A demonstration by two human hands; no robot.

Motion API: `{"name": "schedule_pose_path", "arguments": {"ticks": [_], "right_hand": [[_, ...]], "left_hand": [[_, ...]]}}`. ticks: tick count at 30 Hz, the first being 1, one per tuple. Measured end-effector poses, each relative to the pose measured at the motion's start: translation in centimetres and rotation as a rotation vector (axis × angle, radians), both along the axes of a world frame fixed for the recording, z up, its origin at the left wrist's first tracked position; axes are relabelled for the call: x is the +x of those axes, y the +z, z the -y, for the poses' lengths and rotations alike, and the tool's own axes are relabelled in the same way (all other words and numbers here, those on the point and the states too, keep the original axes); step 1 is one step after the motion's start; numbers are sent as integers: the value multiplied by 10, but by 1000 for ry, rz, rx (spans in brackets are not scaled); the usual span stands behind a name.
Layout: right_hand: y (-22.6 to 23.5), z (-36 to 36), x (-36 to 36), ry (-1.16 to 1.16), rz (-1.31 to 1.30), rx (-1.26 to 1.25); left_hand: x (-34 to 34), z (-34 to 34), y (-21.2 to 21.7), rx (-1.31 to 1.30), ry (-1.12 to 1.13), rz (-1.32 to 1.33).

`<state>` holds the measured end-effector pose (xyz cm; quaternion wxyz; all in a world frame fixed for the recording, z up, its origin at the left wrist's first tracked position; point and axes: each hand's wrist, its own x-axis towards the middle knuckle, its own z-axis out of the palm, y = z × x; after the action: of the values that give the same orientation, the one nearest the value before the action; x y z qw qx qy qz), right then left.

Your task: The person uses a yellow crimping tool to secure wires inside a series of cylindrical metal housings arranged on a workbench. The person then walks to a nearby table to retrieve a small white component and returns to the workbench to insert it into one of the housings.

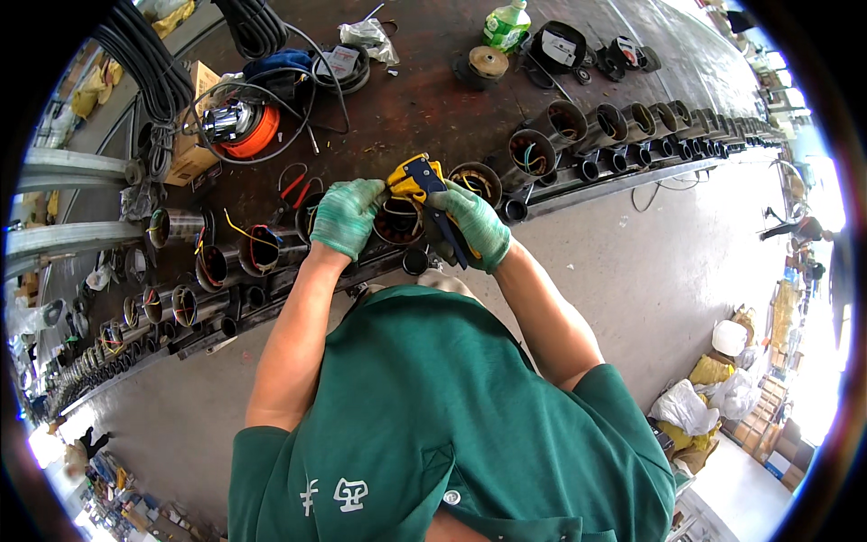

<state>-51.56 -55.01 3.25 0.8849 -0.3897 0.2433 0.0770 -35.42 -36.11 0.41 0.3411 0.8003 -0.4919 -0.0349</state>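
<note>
While both hands work at the near edge of a long, rust-brown workbench (424, 81), a person in a green short-sleeved shirt bends over a round metal motor stator (399, 221) wound with dark coils. The right hand (477, 226), in a knitted green glove, is closed around the blue handles of a yellow-and-blue wire stripper (424, 185); the tool's long axis runs from lower right to upper left, its chunky yellow head pointing up and left, above the stator's open bore. The left hand (346, 217), gloved alike, is curled with fingertips pinched at the tool's head; what it pinches cannot be made out. The stator sits between the two hands at the bench's front edge, one of a curving row of similar steel cylinders (560, 122) with coloured leads poking from their bores. Farther back lie red-handled pliers (293, 188), an orange cable reel (246, 126), black cable bundles (144, 54), a cardboard box (194, 135) and a green plastic bottle (504, 25).
</note>
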Motion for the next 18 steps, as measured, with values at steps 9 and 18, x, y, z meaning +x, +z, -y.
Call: {"name": "schedule_pose_path", "arguments": {"ticks": [9,18], "right_hand": [[23,6,-1,-225,110,-110],[5,-8,-24,-218,61,-33]], "left_hand": [[-2,7,-6,-9,150,-375],[10,0,9,160,-99,-447]]}}
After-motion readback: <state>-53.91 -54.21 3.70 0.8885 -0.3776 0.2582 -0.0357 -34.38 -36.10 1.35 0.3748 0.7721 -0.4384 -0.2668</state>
